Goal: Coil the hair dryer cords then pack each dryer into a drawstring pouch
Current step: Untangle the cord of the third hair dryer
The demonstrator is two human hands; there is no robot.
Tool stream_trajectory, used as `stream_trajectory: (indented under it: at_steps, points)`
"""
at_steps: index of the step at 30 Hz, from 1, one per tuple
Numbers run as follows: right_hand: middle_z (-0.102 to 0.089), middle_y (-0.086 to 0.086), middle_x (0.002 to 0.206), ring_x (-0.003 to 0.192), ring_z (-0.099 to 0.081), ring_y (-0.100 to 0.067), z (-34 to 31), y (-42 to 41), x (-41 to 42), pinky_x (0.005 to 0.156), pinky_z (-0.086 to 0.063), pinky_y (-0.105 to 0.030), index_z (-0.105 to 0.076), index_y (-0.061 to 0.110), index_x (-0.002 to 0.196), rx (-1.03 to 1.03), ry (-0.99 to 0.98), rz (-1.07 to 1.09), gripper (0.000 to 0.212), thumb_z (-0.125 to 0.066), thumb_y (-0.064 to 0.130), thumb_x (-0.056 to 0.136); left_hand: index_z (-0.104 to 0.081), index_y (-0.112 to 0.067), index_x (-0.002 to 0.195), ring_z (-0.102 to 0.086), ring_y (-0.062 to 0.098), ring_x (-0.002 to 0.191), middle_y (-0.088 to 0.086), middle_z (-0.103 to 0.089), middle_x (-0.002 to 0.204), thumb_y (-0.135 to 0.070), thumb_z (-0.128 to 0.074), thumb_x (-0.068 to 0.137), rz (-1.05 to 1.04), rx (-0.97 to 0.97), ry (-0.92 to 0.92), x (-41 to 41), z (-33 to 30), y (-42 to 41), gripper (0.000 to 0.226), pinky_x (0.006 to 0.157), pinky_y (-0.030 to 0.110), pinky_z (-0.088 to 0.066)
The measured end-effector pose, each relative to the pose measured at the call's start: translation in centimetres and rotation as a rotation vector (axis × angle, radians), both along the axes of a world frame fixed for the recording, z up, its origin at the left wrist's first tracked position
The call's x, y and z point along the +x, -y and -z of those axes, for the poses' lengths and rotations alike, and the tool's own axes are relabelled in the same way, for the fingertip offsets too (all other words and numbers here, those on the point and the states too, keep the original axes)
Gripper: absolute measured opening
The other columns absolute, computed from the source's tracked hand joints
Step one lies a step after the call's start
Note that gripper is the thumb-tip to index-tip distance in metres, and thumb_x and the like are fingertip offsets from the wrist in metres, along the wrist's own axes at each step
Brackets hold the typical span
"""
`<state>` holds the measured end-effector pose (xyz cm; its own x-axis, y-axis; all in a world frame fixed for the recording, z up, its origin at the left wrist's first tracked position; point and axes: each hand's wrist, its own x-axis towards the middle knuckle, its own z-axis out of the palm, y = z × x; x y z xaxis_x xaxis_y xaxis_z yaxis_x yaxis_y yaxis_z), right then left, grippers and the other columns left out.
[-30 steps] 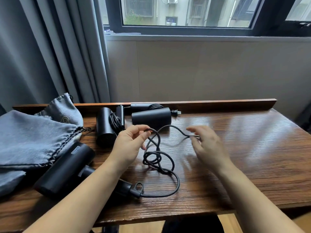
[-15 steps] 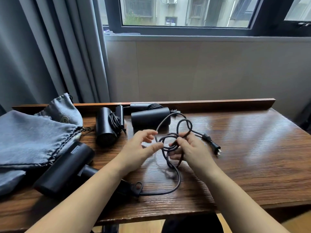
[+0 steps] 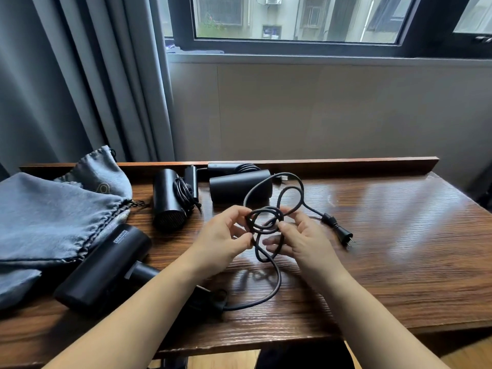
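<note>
Your left hand (image 3: 221, 241) and right hand (image 3: 303, 241) both pinch loops of the thin black power cord (image 3: 266, 222) just above the brown wooden table (image 3: 399, 249) (plug lying to the right). Its black cylindrical hair dryer (image 3: 106, 265) lies at front left, touching the grey drawstring fabric pouches (image 3: 48, 219).

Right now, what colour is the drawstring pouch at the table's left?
Grey-blue fabric, the drawstring pouch shows best in the head view.
</note>
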<state>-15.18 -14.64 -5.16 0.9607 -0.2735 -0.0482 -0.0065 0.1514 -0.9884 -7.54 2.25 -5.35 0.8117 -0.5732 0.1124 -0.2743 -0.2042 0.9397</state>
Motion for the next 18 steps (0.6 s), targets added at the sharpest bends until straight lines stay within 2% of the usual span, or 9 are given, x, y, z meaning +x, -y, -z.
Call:
stream_trajectory:
  at_steps: [2, 4, 6, 9, 11, 13, 15, 17, 18]
  points:
    - [-0.069, -0.028, 0.099, 0.071, -0.069, -0.027, 0.4, -0.1, 0.2, 0.071, -0.06, -0.041, -0.055, 0.012, 0.117, -0.07, -0.018, 0.07, 0.016, -0.052, 0.009, 0.102, -0.062, -0.016, 0.105, -0.068, 0.036, 0.083, 0.02, -0.067, 0.093, -0.011, -0.064, 0.076, -0.001, -0.012, -0.029, 0.0, 0.1, 0.0, 0.03, 0.085, 0.052, -0.056]
    - [-0.072, -0.022, 0.093, 0.074, -0.072, -0.029, 0.7, -0.2, 0.2, 0.073, -0.062, -0.049, -0.054, 0.011, 0.115, -0.107, -0.041, 0.134, 0.017, -0.058, 0.011, 0.098, -0.058, -0.012, 0.101, -0.07, 0.03, 0.079, 0.019, -0.066, 0.093, -0.011, -0.063, 0.075, 0.002, -0.004, -0.061, 0.0, 0.1, 0.1, 0.027, 0.085, 0.053, -0.057]
    - [-0.073, -0.013, 0.089, 0.078, -0.074, -0.027, 0.9, -0.4, 0.1, 0.074, -0.061, -0.054, -0.055, 0.013, 0.107, -0.194, -0.045, 0.177, 0.013, -0.062, 0.014, 0.096, -0.054, -0.006, 0.101, -0.071, 0.025, 0.078, 0.014, -0.065, 0.096, -0.005, -0.066, 0.082, 0.01, -0.017, -0.087, 0.0, 0.0, 0.2, 0.022, 0.084, 0.051, -0.058]
    - [-0.068, 0.002, 0.08, 0.073, -0.069, -0.018, 1.1, -0.5, 0.1, 0.072, -0.058, -0.046, -0.056, 0.019, 0.089, -0.474, -0.016, 0.223, 0.015, -0.069, 0.027, 0.09, -0.047, 0.0, 0.101, -0.07, 0.028, 0.074, 0.012, -0.064, 0.095, 0.005, -0.062, 0.09, 0.015, -0.021, -0.087, -0.1, -0.2, 0.1, 0.019, 0.079, 0.049, -0.059]
    - [-0.066, 0.007, 0.081, 0.079, -0.063, -0.01, 1.2, -0.1, 0.2, 0.075, -0.05, -0.036, -0.059, 0.022, 0.083, -0.696, -0.021, 0.242, 0.017, -0.071, 0.033, 0.088, -0.046, -0.003, 0.101, -0.069, 0.028, 0.069, 0.013, -0.065, 0.094, 0.009, -0.058, 0.089, 0.016, -0.008, -0.068, -0.1, -0.3, 0.0, 0.021, 0.076, 0.05, -0.057]
    - [-0.064, 0.009, 0.085, 0.083, -0.061, -0.008, 1.2, 0.2, 0.1, 0.077, -0.048, -0.035, -0.061, 0.023, 0.083, -0.815, 0.0, 0.243, 0.013, -0.071, 0.032, 0.087, -0.048, -0.01, 0.107, -0.067, 0.025, 0.067, 0.014, -0.068, 0.099, 0.01, -0.055, 0.088, 0.014, 0.007, -0.052, -0.1, -0.3, 0.0, 0.029, 0.072, 0.046, -0.057]
    - [-0.06, 0.01, 0.085, 0.079, -0.059, -0.007, 1.1, 0.4, -0.1, 0.077, -0.048, -0.035, -0.064, 0.024, 0.084, -0.903, 0.021, 0.231, 0.007, -0.069, 0.028, 0.086, -0.05, -0.023, 0.116, -0.066, 0.023, 0.066, 0.006, -0.072, 0.099, 0.006, -0.055, 0.085, 0.007, 0.053, -0.017, -0.1, -0.1, 0.1, 0.042, 0.07, 0.043, -0.058]
    - [-0.061, 0.01, 0.076, 0.069, -0.059, -0.004, 0.9, 0.5, -0.3, 0.072, -0.048, -0.032, -0.067, 0.025, 0.085, -0.92, 0.022, 0.193, 0.003, -0.069, 0.025, 0.087, -0.051, -0.031, 0.124, -0.067, 0.023, 0.069, -0.002, -0.073, 0.095, -0.002, -0.055, 0.082, -0.014, 0.124, 0.033, 0.0, 0.3, 0.1, 0.052, 0.072, 0.044, -0.059]
    - [-0.063, 0.009, 0.071, 0.066, -0.06, -0.005, 0.7, 0.5, -0.5, 0.069, -0.049, -0.03, -0.068, 0.024, 0.085, -0.839, 0.01, 0.164, 0.003, -0.069, 0.025, 0.088, -0.053, -0.032, 0.125, -0.067, 0.021, 0.071, -0.004, -0.073, 0.093, -0.005, -0.055, 0.08, -0.033, 0.159, 0.054, 0.1, 0.4, 0.1, 0.053, 0.075, 0.043, -0.058]
